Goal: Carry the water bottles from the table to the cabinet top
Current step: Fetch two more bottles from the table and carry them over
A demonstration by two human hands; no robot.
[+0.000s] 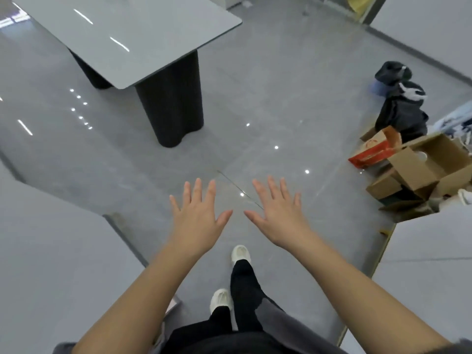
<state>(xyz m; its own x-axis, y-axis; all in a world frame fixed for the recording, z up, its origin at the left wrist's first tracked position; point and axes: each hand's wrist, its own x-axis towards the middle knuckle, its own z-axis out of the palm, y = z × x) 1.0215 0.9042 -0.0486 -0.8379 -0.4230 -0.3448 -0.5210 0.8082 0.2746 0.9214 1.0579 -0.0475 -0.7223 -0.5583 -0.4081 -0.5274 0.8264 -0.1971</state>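
Note:
My left hand [198, 213] and my right hand [277, 213] are stretched out in front of me, palms down, fingers spread, holding nothing. They hover side by side over the grey tiled floor, thumbs nearly touching. The grey table [122, 34] with black fluted legs stands ahead at the upper left; the part of its top in view carries no water bottle. No cabinet top can be made out for certain. My feet in white shoes are below the hands.
Open cardboard boxes [424, 169] and a red carton [375, 152] lie on the floor at the right, with black bags [401, 108] behind them. Pale grey surfaces [51, 251] flank me at the lower left and the lower right [434, 251]. Glossy floor stretches between me and the table.

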